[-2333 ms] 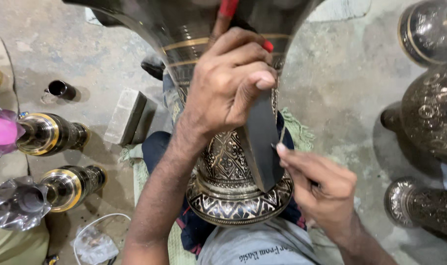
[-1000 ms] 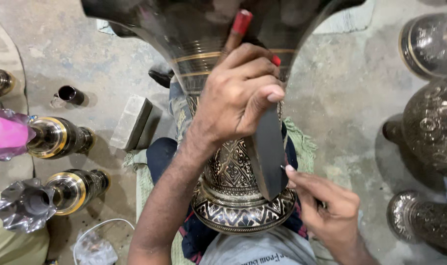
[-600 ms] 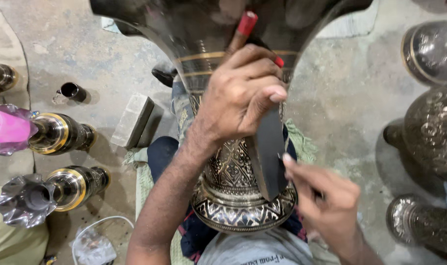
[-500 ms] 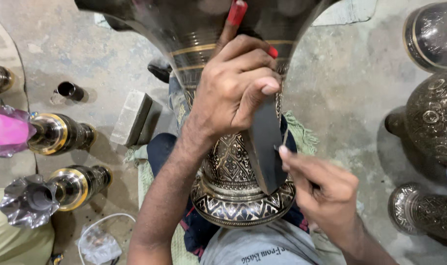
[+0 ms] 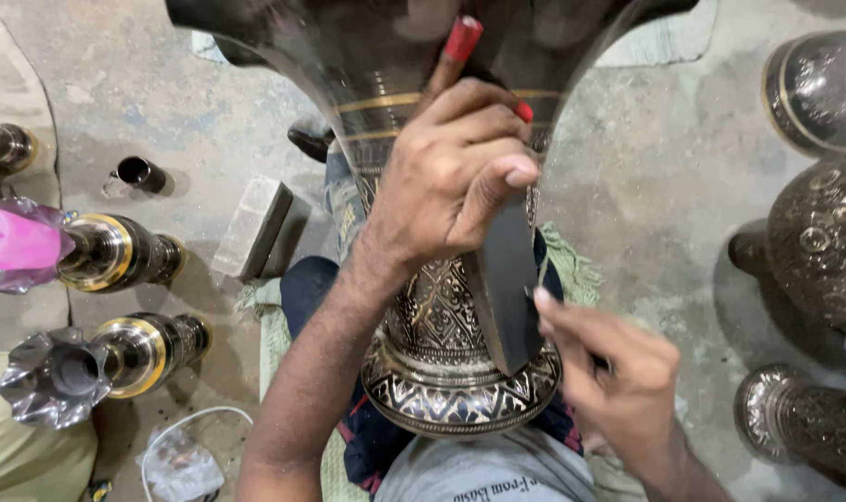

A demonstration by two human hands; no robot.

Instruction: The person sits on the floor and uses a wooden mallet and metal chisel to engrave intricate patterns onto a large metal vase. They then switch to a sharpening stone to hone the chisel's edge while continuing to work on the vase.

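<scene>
Head view, looking straight down. Large engraved metal vase [image 5: 441, 316], dark with gold bands and a flared mouth, lying tilted across the lap, patterned foot toward the body, mouth pointing away toward the top edge. Left hand [image 5: 451, 177] curled over the vase's neck, fingers closed around a red-handled tool [image 5: 462, 39] whose red tip sticks up past the knuckles; lower end of the tool hidden behind the hand. Right hand [image 5: 618, 376] at the lower right, fingers pinched together on something thin held against the vase's side near a dark, plain strip [image 5: 506, 279] running down the body; pinched thing too small to tell.

Green fringed cloth [image 5: 283, 325] under the legs, spread on the grey concrete floor [image 5: 190, 102]. At the left, two smaller vases lying on their sides: one with a pink wrapped mouth [image 5: 23, 246], one with a fluted silver mouth [image 5: 51, 376], both with gold collars. Grey rectangular block [image 5: 251, 228] just beside the cloth, small dark cup [image 5: 139, 174] farther up. More engraved vessels [image 5: 818, 242] along the right edge, well apart from the hands.
</scene>
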